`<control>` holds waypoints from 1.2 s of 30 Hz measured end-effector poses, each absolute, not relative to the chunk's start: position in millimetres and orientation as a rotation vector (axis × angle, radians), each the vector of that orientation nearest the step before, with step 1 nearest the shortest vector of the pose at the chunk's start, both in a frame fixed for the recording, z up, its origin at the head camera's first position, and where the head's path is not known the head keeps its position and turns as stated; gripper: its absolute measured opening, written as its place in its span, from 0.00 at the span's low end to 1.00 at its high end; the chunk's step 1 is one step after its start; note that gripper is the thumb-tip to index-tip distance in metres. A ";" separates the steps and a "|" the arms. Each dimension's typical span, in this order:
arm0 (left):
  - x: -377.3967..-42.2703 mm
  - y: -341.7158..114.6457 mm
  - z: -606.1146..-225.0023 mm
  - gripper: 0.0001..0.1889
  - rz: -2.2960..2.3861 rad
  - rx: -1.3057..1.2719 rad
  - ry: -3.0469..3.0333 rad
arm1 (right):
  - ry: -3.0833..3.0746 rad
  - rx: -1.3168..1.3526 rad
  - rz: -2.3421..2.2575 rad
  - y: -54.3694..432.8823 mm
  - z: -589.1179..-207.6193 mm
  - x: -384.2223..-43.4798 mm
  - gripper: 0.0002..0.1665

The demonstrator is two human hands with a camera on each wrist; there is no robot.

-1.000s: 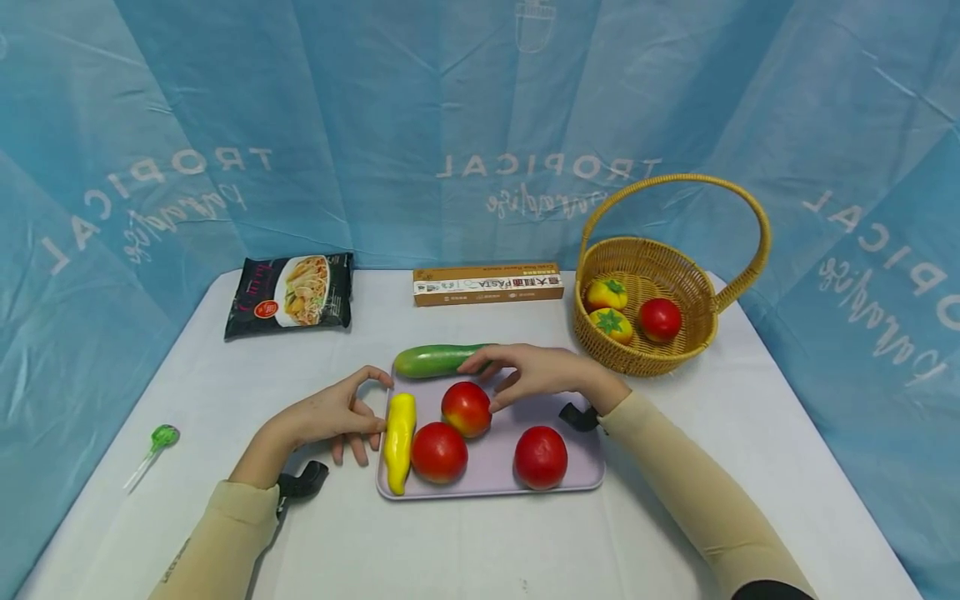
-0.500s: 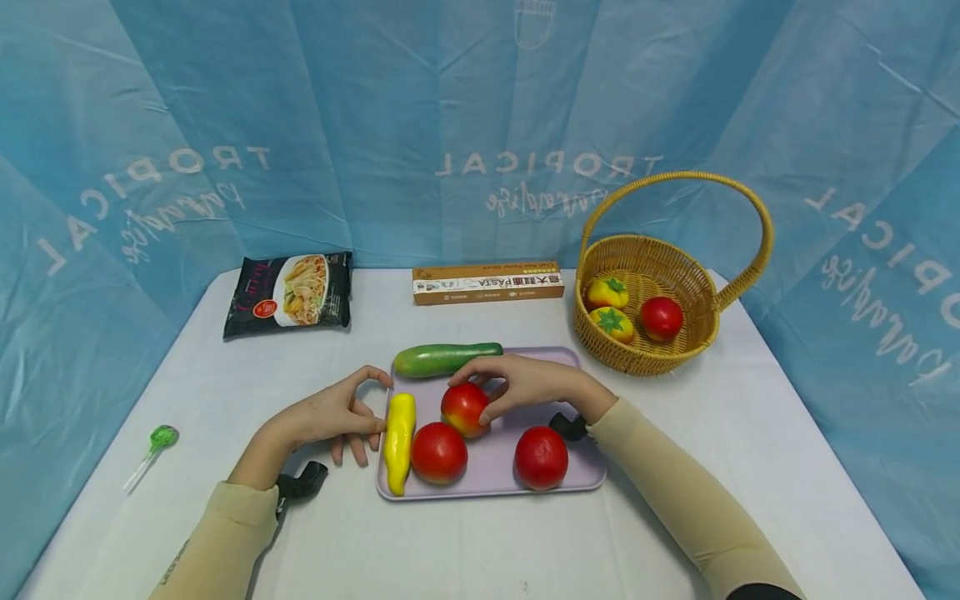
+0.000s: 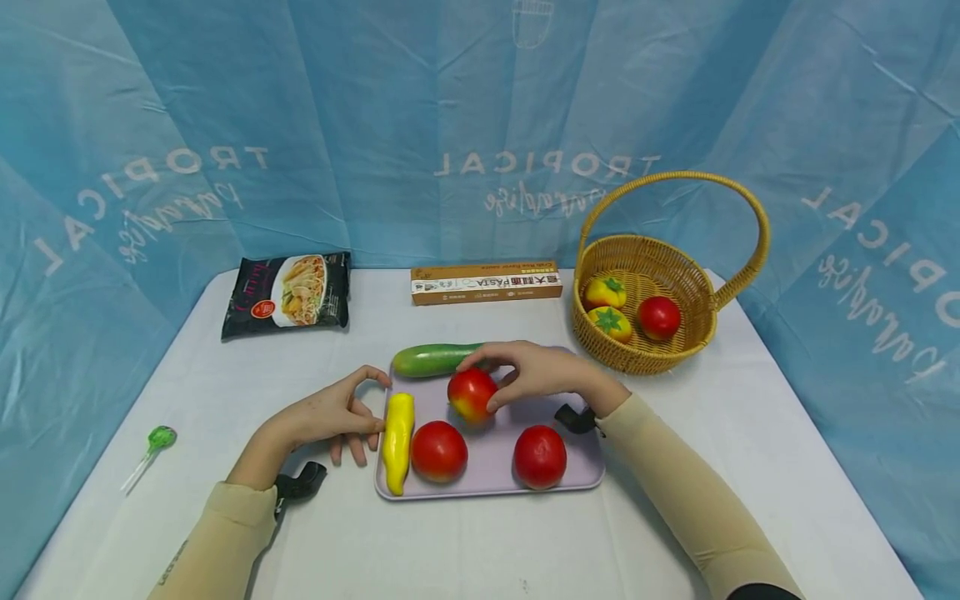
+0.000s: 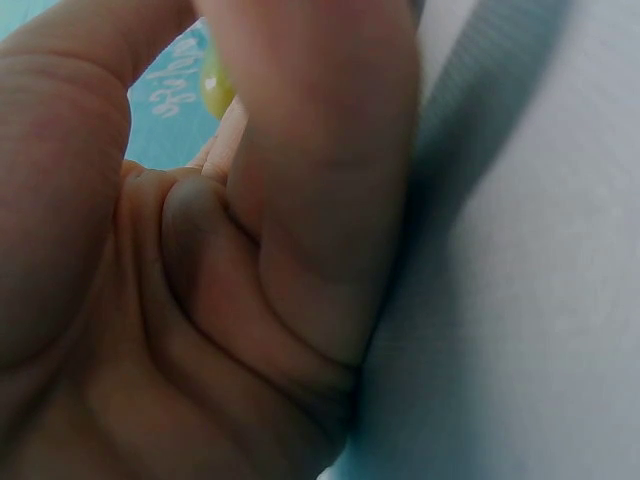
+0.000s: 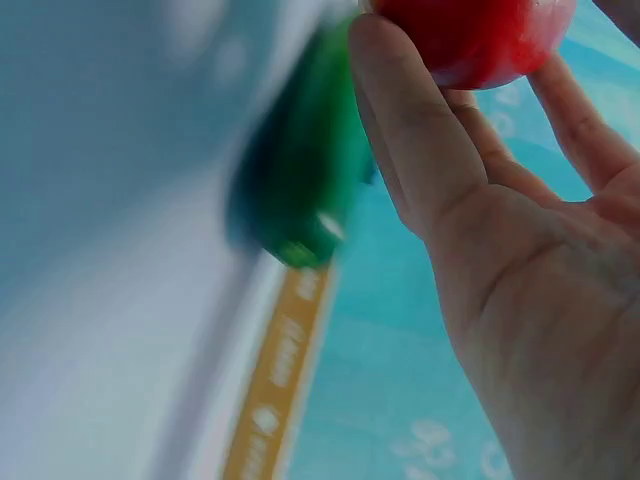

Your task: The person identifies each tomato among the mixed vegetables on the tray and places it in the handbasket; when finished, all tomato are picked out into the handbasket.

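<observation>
My right hand (image 3: 536,372) grips a round red tomato (image 3: 472,395) with a yellow patch between thumb and fingers, just over the lilac tray (image 3: 487,483). In the right wrist view the same red tomato (image 5: 480,40) sits at the fingertips. My left hand (image 3: 326,414) has its index finger and thumb at the tray's left edge, beside a long yellow pepper (image 3: 398,446); its other fingers rest loosely near the table. Two more red tomatoes, one left (image 3: 439,452) and one right (image 3: 540,457), lie on the tray. A green cucumber (image 3: 431,361) lies along the back, partly hidden by my right hand.
A wicker basket (image 3: 641,364) with a tall handle stands at the back right, holding a red tomato (image 3: 659,318) and two yellow ones with green tops. A pasta box (image 3: 486,284) and a black noodle packet (image 3: 288,296) lie behind. A green lollipop (image 3: 161,437) lies left.
My right hand has closed round the red-and-yellow tomato and raised it off the tray, moving slightly back and right. The left hand has stayed at the tray's edge.
</observation>
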State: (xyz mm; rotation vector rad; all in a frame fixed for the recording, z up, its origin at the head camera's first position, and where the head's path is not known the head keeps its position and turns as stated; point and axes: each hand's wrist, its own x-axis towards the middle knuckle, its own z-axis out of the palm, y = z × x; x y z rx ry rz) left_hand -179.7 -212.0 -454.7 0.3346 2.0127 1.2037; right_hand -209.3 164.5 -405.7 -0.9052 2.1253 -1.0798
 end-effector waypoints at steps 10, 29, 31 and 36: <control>-180.0 -212.9 -455.4 0.36 1.214 0.332 1.992 | 2.212 -0.682 -1.538 252.3 -343.6 -212.8 0.37; -181.8 -212.0 -454.6 0.36 1.214 0.326 1.995 | 2.600 -0.163 -1.495 333.2 -360.8 -247.4 0.41; -181.6 -212.3 -454.7 0.36 1.217 0.332 1.993 | 2.603 -0.153 -1.477 332.4 -362.0 -247.7 0.40; -181.1 -212.9 -456.4 0.35 1.218 0.340 1.991 | 2.612 -0.168 -1.430 330.1 -365.1 -248.0 0.40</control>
